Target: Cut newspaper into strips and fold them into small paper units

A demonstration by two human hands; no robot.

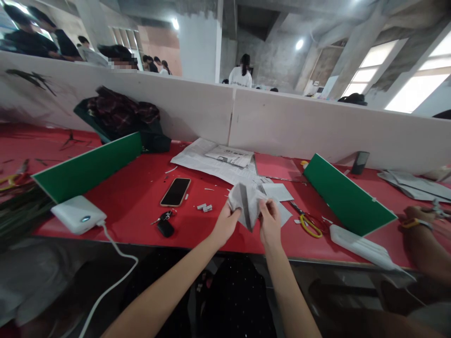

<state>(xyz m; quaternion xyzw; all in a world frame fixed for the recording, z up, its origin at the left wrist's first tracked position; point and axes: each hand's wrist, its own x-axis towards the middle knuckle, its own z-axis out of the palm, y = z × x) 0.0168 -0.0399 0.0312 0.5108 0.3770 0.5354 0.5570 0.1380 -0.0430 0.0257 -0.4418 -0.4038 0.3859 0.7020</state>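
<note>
Between my two hands is a folded sheet of newspaper (245, 206), held above the front of the red table. My left hand (227, 220) pinches its left side, thumb on top. On the other side my right hand (269, 218) grips the right edge with thumb and fingers. The sheet has a crease down its middle and comes to a point at the bottom. Just beyond it lie a square of folded paper (278, 192) and more newspaper (207, 159). Yellow-handled scissors (306, 223) rest to the right of my right hand.
A phone (175, 192), car key (165, 226) and small grey pieces (205, 207) lie left of my hands. Green boards (91, 164) stand on both sides. A white power bank (78, 214) and power strip (361, 246) have cables. A co-worker's hand (419, 216) is at far right.
</note>
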